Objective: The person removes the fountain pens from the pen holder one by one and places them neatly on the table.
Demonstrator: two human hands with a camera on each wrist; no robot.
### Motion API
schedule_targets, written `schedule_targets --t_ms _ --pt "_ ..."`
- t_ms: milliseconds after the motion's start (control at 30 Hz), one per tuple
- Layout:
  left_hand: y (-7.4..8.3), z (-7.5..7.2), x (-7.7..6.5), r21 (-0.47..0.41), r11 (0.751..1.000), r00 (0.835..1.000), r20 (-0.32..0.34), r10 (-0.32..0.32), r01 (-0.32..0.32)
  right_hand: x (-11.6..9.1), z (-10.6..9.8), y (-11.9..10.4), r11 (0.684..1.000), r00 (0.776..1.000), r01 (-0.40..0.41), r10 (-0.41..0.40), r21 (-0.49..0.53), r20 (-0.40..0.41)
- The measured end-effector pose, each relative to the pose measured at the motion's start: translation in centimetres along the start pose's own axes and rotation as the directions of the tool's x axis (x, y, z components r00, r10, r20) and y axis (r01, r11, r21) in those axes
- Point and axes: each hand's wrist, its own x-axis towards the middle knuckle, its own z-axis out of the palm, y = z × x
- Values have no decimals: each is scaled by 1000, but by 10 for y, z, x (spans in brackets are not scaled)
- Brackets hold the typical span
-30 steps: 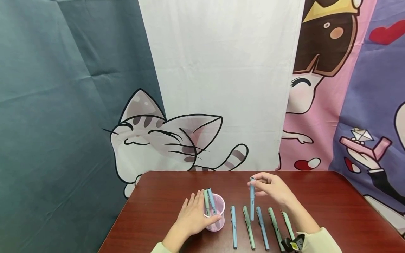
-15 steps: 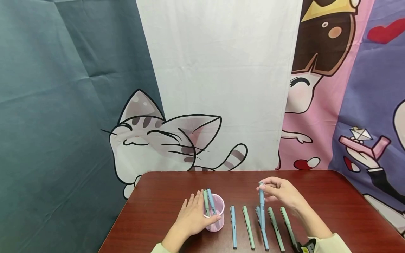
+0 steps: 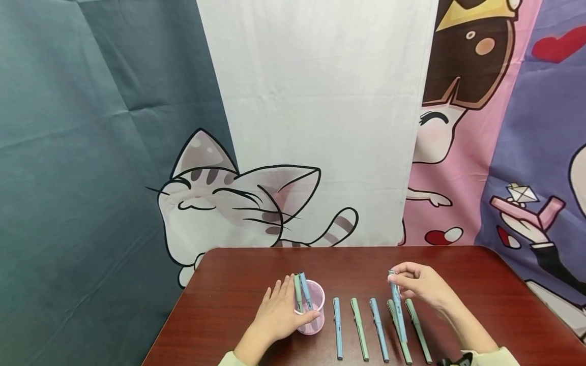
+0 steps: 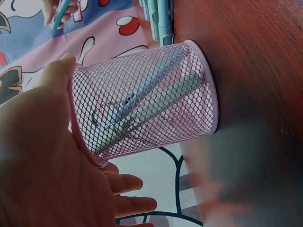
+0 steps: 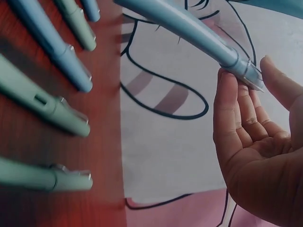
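Observation:
A pink mesh pen cup [image 3: 315,325] stands at the middle of the table, with a green pen [image 3: 298,294] and a blue pen [image 3: 305,290] leaning inside. My left hand [image 3: 278,316] rests against the cup's left side, fingers straight and spread, thumb along the near rim. In the left wrist view both pens show through the mesh [image 4: 142,104]. My right hand [image 3: 423,287] pinches a light blue pen [image 3: 398,312] by its clip end, over the row of pens. The held pen partly covers a green pen [image 3: 405,352] in the row.
Left to right, the row also has a blue pen [image 3: 338,330], a green pen [image 3: 359,330], another blue pen [image 3: 379,330] and a green pen [image 3: 418,330] at the right end. A printed cloth [image 3: 320,101] hangs behind the brown table [image 3: 220,305].
My right hand has moved to the right with the light blue pen, from above the second pen of the row to above the fourth. The left hand and cup stay in place.

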Motion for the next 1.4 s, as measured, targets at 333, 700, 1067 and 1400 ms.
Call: schedule_targets --t_ms 333,700,1067,1400 --pt "2 -1 -1 -14 1000 1000 -3 -3 3 -9 -16 14 997 999 -22 18 -73 -48" --pt "0 2 -1 -3 1000 1000 4 -3 3 -17 -31 29 989 996 -49 38 -142 -78" --pt "0 1 -2 -9 1000 1000 20 -15 16 -24 -41 39 979 991 -94 76 -179 -107" --pt "1 3 -2 0 1000 1000 8 -12 12 -25 -53 47 955 977 -168 129 -246 -169"
